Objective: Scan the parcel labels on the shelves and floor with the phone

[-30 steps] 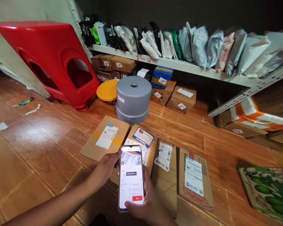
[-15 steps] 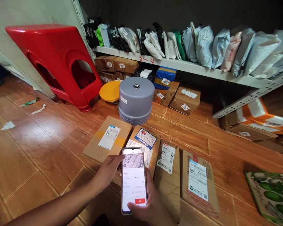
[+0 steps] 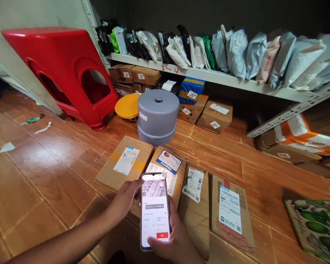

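Note:
A smartphone (image 3: 154, 220) is held upright over the boxes, its lit screen showing a camera picture of a label above and a form with a red button below. My left hand (image 3: 125, 201) grips its upper left edge with the fingers behind it. My right hand (image 3: 173, 234) wraps the lower right side, thumb over the bottom of the screen. Under and beside the phone, a cardboard box (image 3: 181, 161) with a blue-edged sticker is partly hidden. Around it lie a taped box (image 3: 110, 172), a narrow box (image 3: 194, 223) and a labelled box (image 3: 244, 227).
A grey round plastic stool (image 3: 158, 117) and a yellow round seat (image 3: 127, 106) stand beyond the boxes. At left is a red stool (image 3: 60, 69). The shelf (image 3: 209, 77) bears bagged parcels, with boxes beneath. A patterned mat (image 3: 316, 225) lies at right.
A grey message strip has appeared on the phone screen, and text now fills some form lines. Both hands keep their hold. The view has shifted very slightly.

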Demonstrator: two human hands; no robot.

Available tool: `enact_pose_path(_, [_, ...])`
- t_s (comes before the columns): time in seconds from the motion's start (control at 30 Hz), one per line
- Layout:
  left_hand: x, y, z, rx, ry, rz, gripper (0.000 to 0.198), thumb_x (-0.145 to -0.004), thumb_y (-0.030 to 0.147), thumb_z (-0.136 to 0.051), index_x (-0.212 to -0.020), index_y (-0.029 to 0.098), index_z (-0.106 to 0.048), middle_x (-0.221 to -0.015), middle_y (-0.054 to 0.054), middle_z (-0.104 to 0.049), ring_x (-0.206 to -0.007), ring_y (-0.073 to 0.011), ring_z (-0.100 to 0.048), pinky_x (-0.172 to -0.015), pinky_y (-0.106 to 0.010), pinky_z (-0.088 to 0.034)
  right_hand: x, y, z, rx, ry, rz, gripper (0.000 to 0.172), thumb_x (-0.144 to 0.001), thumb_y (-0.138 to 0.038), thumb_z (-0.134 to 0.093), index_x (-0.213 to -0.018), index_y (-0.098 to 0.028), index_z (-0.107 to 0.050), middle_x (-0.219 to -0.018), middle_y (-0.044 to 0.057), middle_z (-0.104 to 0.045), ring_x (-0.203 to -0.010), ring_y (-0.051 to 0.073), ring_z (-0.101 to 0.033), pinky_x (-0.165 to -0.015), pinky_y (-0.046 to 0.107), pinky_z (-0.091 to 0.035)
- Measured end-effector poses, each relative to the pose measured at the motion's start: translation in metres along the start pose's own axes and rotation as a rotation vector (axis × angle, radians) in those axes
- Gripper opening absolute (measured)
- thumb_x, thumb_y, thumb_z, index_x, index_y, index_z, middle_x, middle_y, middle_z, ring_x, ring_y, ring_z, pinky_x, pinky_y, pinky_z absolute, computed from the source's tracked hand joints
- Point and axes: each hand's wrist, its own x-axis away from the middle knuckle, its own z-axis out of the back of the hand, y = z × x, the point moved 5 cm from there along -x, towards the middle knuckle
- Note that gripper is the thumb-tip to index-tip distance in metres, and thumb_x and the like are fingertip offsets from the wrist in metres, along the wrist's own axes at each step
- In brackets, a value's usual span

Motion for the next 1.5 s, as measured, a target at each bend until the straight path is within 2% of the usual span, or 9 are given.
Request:
enact_pose_path(0.63, [0.004,0.009,-0.003,0.016,0.018,0.040,0.054,-0.055,0.072,-0.055,-0.042,0.022,-0.041,-0.044,0.004,-0.037,-0.048,-0.0113,-0.031,-0.052,-0.028,-0.023,0.000,0.001,-0.001,0.020,-0.031,0.014,0.084,-0.060,-0.024,-0.074,-0.132,-0.027,-0.030,-0.137,0.012,-0.053,-0.131,0.033,-0.046,-0.109,0.052,-0.032])
enact_pose_path(0.83, [0.008,0.013,-0.006,-0.006,-0.077,0.041,0.057,-0.056,0.073,-0.060,-0.047,0.018,-0.057,-0.049,-0.002,-0.055,-0.054,-0.0155,-0.047,-0.058,-0.029,-0.034,0.004,0.004,-0.002,0.093,0.027,-0.031,0.094,-0.056,-0.018,-0.071,-0.135,-0.024,-0.022,-0.144,0.016,-0.049,-0.135,0.030,-0.044,-0.112,0.049,-0.034])
enact_pose_path(0.93, [0.011,0.004,-0.007,0.064,-0.111,0.006,0.053,-0.070,0.068,-0.055,-0.064,0.016,-0.064,-0.060,-0.002,-0.062,-0.066,-0.0193,-0.056,-0.067,-0.030,-0.043,0.005,0.000,-0.003,-0.031,0.004,-0.001,0.087,-0.058,-0.023,-0.078,-0.131,-0.024,-0.031,-0.141,0.013,-0.055,-0.132,0.027,-0.048,-0.110,0.043,-0.037])
enact_pose_path(1.0, [0.018,-0.006,-0.015,0.193,-0.246,0.049,0.047,-0.075,0.060,-0.056,-0.094,0.018,-0.065,-0.079,-0.003,-0.068,-0.079,-0.0222,-0.061,-0.072,-0.032,-0.047,0.004,-0.002,-0.001,-0.183,0.022,-0.008,0.083,-0.059,-0.032,-0.083,-0.128,-0.024,-0.037,-0.135,0.010,-0.061,-0.126,0.027,-0.054,-0.107,0.040,-0.039])
enact_pose_path(1.07, [0.029,-0.014,-0.026,0.328,-0.434,0.147,0.059,-0.070,0.051,-0.062,-0.121,0.022,-0.053,-0.101,-0.006,-0.068,-0.091,-0.0246,-0.063,-0.075,-0.035,-0.051,0.003,-0.001,0.004,-0.323,0.107,-0.070,0.082,-0.061,-0.038,-0.082,-0.128,-0.024,-0.037,-0.125,0.008,-0.068,-0.118,0.028,-0.060,-0.102,0.040,-0.043])
enact_pose_path(1.13, [0.041,-0.016,-0.034,0.387,-0.589,0.232,0.075,-0.064,0.041,-0.064,-0.134,0.026,-0.039,-0.115,-0.008,-0.064,-0.095,-0.0268,-0.063,-0.070,-0.036,-0.054,0.001,-0.001,0.009,-0.406,0.200,-0.116,0.081,-0.064,-0.037,-0.077,-0.131,-0.024,-0.033,-0.114,0.006,-0.073,-0.114,0.028,-0.062,-0.098,0.040,-0.046])
enact_pose_path(1.27, [0.051,-0.013,-0.038,0.301,-0.709,0.249,0.088,-0.060,0.031,-0.058,-0.142,0.031,-0.026,-0.123,-0.012,-0.059,-0.090,-0.0285,-0.064,-0.045,-0.022,-0.048,-0.001,-0.004,0.012,-0.355,0.241,-0.114,0.072,-0.065,-0.032,-0.067,-0.128,-0.021,-0.032,-0.103,0.006,-0.076,-0.105,0.030,-0.066,-0.088,0.041,-0.050])
enact_pose_path(1.4, [0.049,-0.013,-0.037,0.266,-0.710,0.215,0.089,-0.060,0.028,-0.055,-0.144,0.029,-0.024,-0.118,-0.011,-0.062,-0.080,-0.0211,-0.065,-0.049,-0.024,-0.055,0.000,-0.003,0.012,-0.203,0.187,-0.099,0.069,-0.064,-0.024,-0.068,-0.123,-0.022,-0.034,-0.105,0.006,-0.075,-0.091,0.026,-0.069,-0.077,0.037,-0.053])
enact_pose_path(1.5, [0.047,-0.017,-0.036,0.269,-0.696,0.208,0.091,-0.059,0.027,-0.055,-0.145,0.028,-0.024,-0.112,-0.009,-0.065,-0.076,-0.0179,-0.065,-0.056,-0.027,-0.058,0.001,-0.009,0.012,-0.043,0.170,-0.077,0.069,-0.068,-0.028,-0.069,-0.126,-0.022,-0.032,-0.111,0.008,-0.073,-0.096,0.025,-0.068,-0.078,0.035,-0.052])
